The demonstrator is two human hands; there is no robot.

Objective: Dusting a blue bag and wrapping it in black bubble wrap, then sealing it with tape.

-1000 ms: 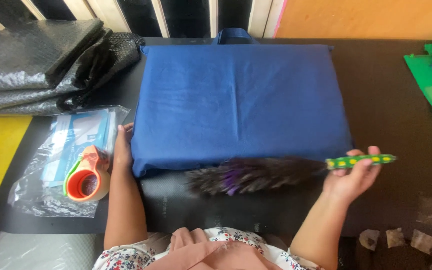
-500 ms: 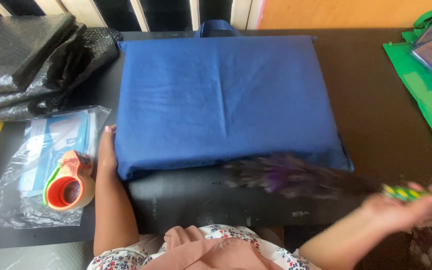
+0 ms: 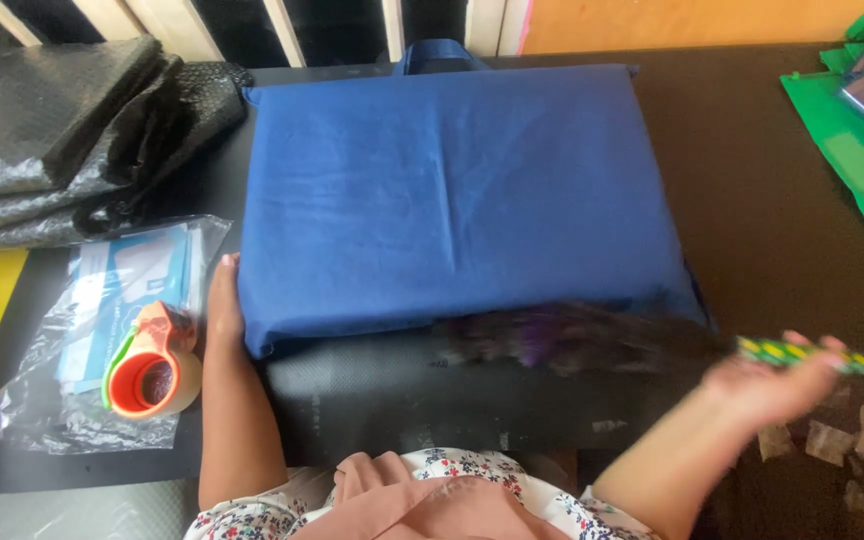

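The left hand (image 3: 224,300) lies flat and open against the left edge of the blue fabric bag (image 3: 457,200), apparently steadying it on the dark worktop (image 3: 752,200). The right hand (image 3: 767,385), at the lower right, is closed around the green patterned handle of a feather duster (image 3: 592,340), whose dark, purple-tinged feathers lie along the bag's near edge, blurred. At lower left an orange tape dispenser (image 3: 152,370) rests on a clear plastic packet (image 3: 102,330); folded black bubble wrap (image 3: 62,130) sits upper left, a green bag (image 3: 852,150) upper right.
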